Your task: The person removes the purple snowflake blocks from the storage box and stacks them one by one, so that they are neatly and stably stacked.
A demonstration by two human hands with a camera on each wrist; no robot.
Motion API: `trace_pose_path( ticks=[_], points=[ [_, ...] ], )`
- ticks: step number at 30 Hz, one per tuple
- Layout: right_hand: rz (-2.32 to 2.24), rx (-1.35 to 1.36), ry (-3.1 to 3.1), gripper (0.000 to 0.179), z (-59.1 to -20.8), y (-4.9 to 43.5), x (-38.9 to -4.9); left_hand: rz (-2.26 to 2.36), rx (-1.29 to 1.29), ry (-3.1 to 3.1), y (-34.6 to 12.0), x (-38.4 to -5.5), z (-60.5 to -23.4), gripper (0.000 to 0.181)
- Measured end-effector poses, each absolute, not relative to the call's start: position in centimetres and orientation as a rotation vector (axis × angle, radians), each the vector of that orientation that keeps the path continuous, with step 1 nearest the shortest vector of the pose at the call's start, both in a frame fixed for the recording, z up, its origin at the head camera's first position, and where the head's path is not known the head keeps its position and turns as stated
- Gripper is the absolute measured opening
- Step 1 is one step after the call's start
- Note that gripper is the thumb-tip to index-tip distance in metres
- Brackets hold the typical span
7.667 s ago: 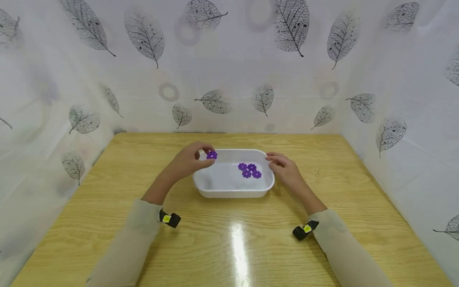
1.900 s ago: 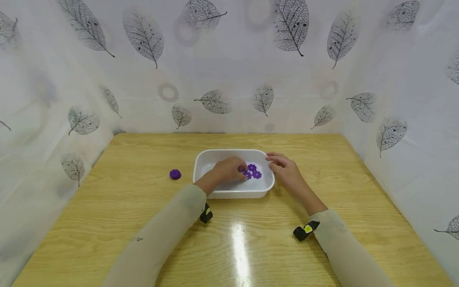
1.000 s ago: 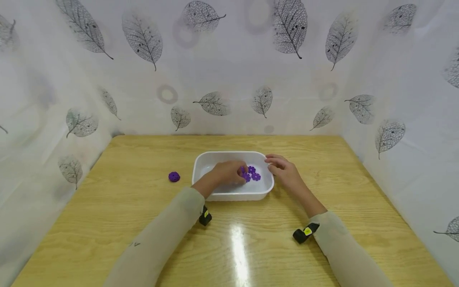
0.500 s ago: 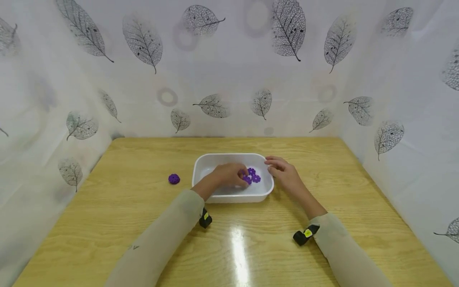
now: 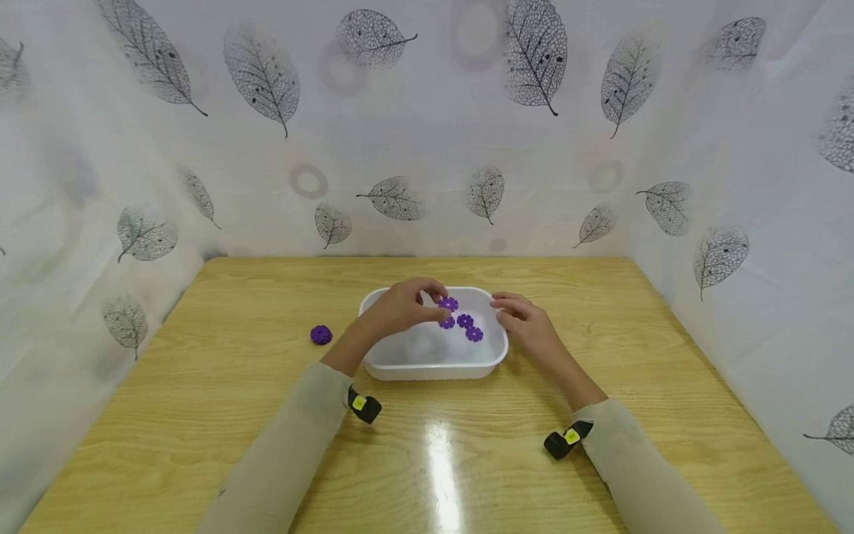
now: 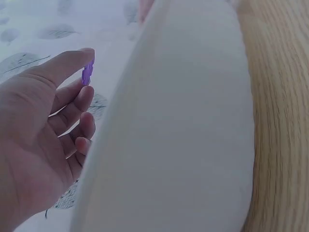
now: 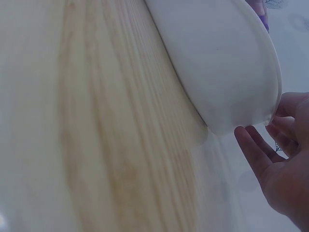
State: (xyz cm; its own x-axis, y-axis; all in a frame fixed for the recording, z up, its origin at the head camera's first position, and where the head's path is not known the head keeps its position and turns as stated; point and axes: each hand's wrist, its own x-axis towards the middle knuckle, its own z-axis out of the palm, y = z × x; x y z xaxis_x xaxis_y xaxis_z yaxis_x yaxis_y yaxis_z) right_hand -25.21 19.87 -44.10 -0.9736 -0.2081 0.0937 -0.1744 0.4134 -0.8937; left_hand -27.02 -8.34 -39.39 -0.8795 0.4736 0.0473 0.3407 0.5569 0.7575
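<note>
My left hand (image 5: pixel 403 305) pinches a purple flower-shaped plastic disc (image 5: pixel 449 304) between thumb and fingertips, above the white tray (image 5: pixel 427 367). Seen edge-on in the left wrist view, the disc (image 6: pixel 87 72) sits at the tips while the other fingers curl loosely. Three more purple discs (image 5: pixel 474 334) lie on the tray floor, just beneath and to the right of the held one. My right hand (image 5: pixel 530 320) holds the tray's right rim. In the right wrist view, fingers (image 7: pixel 256 150) touch the tray's outer wall near the corner, and part of the hand is hidden behind the rim.
On the table left of the tray rests a small purple pile (image 5: pixel 321 335), seemingly stacked discs. The wooden table (image 5: pixel 200 386) reaches back to a white leaf-patterned curtain (image 5: pixel 414 133), which also hangs at both sides. Black wrist cameras (image 5: pixel 363 406) sit under the sleeves.
My left hand has reached into the tray, taken one disc and lifted it. A disc in the tray has shifted left. The pile at left appeared after the oldest frame. My right hand stays put.
</note>
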Motion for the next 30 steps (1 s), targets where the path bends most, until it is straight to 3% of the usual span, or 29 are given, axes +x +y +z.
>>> trace_pose_path(
  ticks=[11,30],
  points=[
    [-1.664,-0.379,2.604,0.033,-44.2,19.8,-25.2,1.378,0.540,2.695,-15.1,-24.0,-40.1,0.041],
    [-1.649,-0.361,2.613,0.032,-44.1,19.9,-25.1,1.296,0.267,2.823,-23.5,-22.7,-41.2,0.052]
  ],
)
